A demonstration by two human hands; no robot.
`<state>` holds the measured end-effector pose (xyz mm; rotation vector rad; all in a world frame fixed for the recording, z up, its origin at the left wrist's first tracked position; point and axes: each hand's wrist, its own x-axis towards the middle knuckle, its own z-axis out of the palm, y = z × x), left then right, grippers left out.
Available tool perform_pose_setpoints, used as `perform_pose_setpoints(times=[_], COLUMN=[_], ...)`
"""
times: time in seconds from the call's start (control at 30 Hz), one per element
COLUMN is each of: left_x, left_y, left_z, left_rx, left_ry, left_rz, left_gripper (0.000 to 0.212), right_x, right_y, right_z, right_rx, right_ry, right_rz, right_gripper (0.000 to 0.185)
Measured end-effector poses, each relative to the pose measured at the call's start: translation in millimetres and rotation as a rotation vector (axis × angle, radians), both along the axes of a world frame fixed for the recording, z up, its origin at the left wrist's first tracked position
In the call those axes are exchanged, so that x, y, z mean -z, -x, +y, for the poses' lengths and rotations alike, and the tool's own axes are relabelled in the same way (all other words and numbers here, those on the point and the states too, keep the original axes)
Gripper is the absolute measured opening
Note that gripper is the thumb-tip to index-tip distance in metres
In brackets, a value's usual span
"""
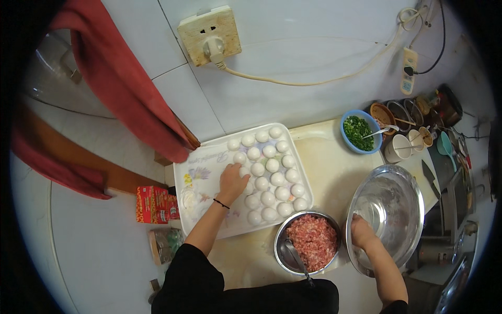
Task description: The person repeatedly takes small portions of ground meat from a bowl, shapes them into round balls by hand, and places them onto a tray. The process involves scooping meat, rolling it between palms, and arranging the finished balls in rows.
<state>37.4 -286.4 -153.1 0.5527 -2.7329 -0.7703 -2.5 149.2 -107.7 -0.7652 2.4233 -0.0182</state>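
Note:
Several smooth white balls point(272, 165) lie in rows on a white printed tray point(184, 157). My left hand point(232, 181) is over the tray, its fingertips at one ball by the left edge of the rows; whether they grip it is unclear. A large metal basin point(417, 204), tilted, is at the right, with my right hand point(360, 229) gripping its left side, thumb hidden from clear view. Between tray and basin stands a metal bowl point(279, 257) of raw minced meat point(313, 241), a metal spoon point(295, 253) resting in it.
A blue bowl point(345, 137) of chopped green onions point(357, 131) with a white spoon stands near the wall. Beyond are seasoning containers point(398, 148), a knife point(430, 176) and a turquoise ladle point(445, 145). A red cloth point(129, 90) hangs at the left; a cord point(290, 83) runs along the wall.

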Motion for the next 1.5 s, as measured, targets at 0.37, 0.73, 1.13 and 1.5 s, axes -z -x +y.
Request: perform_pose_setpoints(times=[0.37, 0.73, 1.13, 1.5], left_x=[-17.6, -161.0, -128.6, -144.3], left_y=[-9.8, 12.7, 21.9, 10.6], left_z=[-0.9, 217.2, 305.2, 309.7], left_rx=[-0.023, 0.639, 0.849, 0.755], left_ry=[-0.246, -1.134, -1.762, -1.706], left_rz=[0.151, -0.098, -0.566, -0.509], left_gripper=[0.032, 0.023, 0.036, 0.034], right_x=[2.7, 25.7, -120.3, -120.1], right_y=[-19.3, 18.1, -65.8, -60.4], right_z=[0.6, 44.9, 38.1, 50.6], right_rx=[-0.122, 0.629, 0.392, 0.415], right_ry=[0.098, 0.680, 1.066, 1.045], right_rz=[0.235, 0.154, 0.655, 0.610], right_gripper=[0.013, 0.025, 0.029, 0.023])
